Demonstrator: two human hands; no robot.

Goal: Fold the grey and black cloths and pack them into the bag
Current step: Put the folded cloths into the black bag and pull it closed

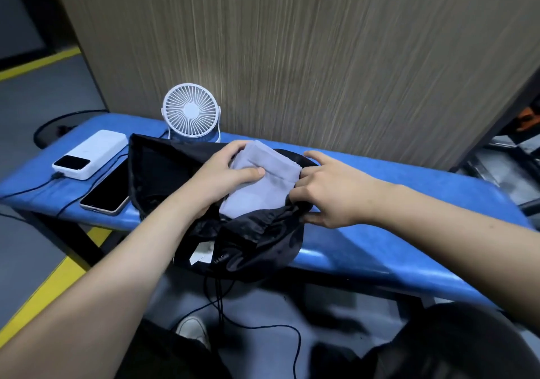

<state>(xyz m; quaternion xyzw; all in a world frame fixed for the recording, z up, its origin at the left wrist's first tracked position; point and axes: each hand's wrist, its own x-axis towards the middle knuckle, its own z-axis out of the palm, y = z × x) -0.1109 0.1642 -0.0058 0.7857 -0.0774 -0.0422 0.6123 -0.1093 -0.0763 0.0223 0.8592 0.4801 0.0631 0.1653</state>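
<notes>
Packing looks to be well under way, judging by how things lie: nearest the viewer the black bag slumps over the near edge of the blue surface, its drawstrings dangling toward the floor; its gathered mouth sits just past that, between the two hands; the folded grey cloth lies partly inside that mouth, its near end tucked under the crumpled rim and its far end sticking out toward the wall.

On the left, the left hand grips the grey cloth, thumb pressed on top and fingers curled over its far left corner; on the right, the right hand pinches the bag's rim at the cloth's right edge, its index finger stretched out past the cloth (the other fingers are curled into the dark fabric); so the cloth lies directly between the hands, touching both.

As for the black cloth, I cannot tell it apart from the bag's own dark fabric, so whether it is folded or packed is unclear; what seems left is pushing the grey cloth fully in.

Farther left lie a phone and a white power bank; farthest, by the wall, stands a small white fan.
</notes>
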